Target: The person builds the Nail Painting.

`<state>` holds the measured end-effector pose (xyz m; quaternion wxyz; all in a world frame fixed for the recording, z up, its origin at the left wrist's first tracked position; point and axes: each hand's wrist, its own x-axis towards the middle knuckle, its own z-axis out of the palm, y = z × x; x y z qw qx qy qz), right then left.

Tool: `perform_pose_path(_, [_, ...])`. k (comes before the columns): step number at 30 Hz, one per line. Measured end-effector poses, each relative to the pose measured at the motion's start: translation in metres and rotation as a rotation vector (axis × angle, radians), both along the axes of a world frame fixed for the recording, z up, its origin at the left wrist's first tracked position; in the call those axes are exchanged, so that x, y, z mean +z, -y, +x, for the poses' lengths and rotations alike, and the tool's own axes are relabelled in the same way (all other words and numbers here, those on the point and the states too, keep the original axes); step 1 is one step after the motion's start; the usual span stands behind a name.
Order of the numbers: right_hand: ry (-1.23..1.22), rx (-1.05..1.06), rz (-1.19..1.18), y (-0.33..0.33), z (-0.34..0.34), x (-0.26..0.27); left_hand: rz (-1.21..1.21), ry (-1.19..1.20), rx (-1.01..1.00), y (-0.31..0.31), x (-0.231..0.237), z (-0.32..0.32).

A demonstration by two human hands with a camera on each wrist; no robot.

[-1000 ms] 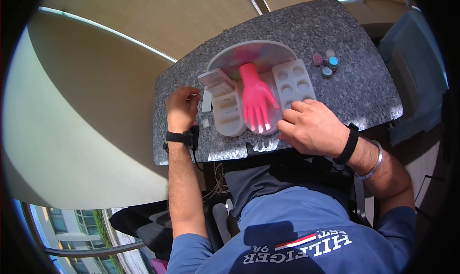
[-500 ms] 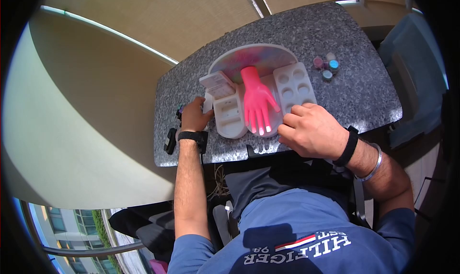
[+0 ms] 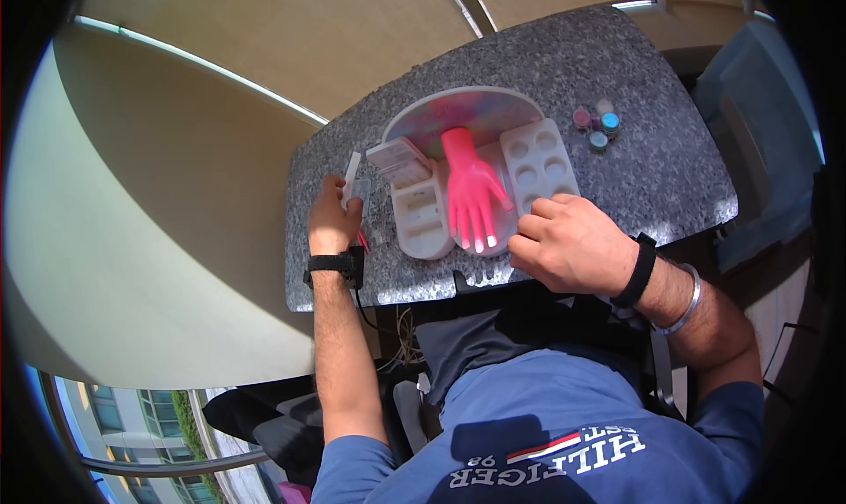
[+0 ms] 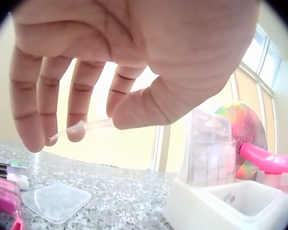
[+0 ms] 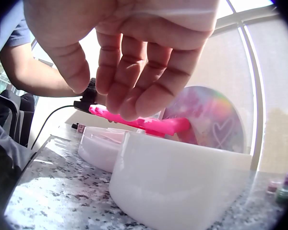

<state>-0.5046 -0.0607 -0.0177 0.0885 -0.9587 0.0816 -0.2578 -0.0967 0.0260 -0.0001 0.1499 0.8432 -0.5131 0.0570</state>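
My left hand [image 3: 331, 218] is at the left of the granite table, pinching a thin, whitish translucent strip [image 4: 81, 127] between thumb and fingers. In the head view the strip [image 3: 352, 166] points away from the fingertips. Below it on the table lies a clear, flat square piece [image 4: 56, 201]. A bright pink model hand [image 3: 473, 187] rests palm-side hidden on a white stand [image 3: 425, 243], with white tips on some fingers. My right hand [image 3: 573, 244] hovers by the stand's front right edge. Its fingers hang loosely curled with nothing visible in them.
Several small glitter pots [image 3: 599, 127] sit at the back right of the table. The stand has a round-welled tray [image 3: 553, 143], an upright clear case [image 4: 210, 158] and a rainbow backboard [image 5: 216, 120]. Small pink bottles [image 4: 5, 196] stand left of the clear square.
My left hand reached right to the table beside the stand, then drew back left, now holding the white strip that lay there. My right hand has hardly moved.
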Motion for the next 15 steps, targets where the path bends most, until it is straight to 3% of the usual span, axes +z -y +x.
perform_pose_path(3, [0.003, 0.005, 0.003, 0.0, 0.0, -0.001, -0.252, 0.014, -0.098, -0.011, 0.025, -0.006])
perform_pose_path(4, [0.001, 0.007, 0.004, 0.0, 0.0, -0.001, -0.281, 0.05, -0.07, -0.012, 0.033, -0.01])
perform_pose_path(8, [-0.002, 0.015, 0.01, -0.001, 0.001, -0.001, -0.251, -0.189, -0.047, -0.017, 0.045, -0.012])
perform_pose_path(11, [-0.001, 0.018, 0.008, -0.002, 0.002, -0.001, -0.18, -0.045, -0.216, -0.016, 0.052, -0.025])
perform_pose_path(14, [0.001, 0.023, 0.003, -0.002, 0.001, 0.0, -0.27, 0.143, -0.393, -0.01, 0.058, -0.035])
perform_pose_path(15, [0.001, 0.026, 0.002, -0.002, 0.001, 0.0, -0.286, 0.108, -0.356, -0.007, 0.059, -0.041])
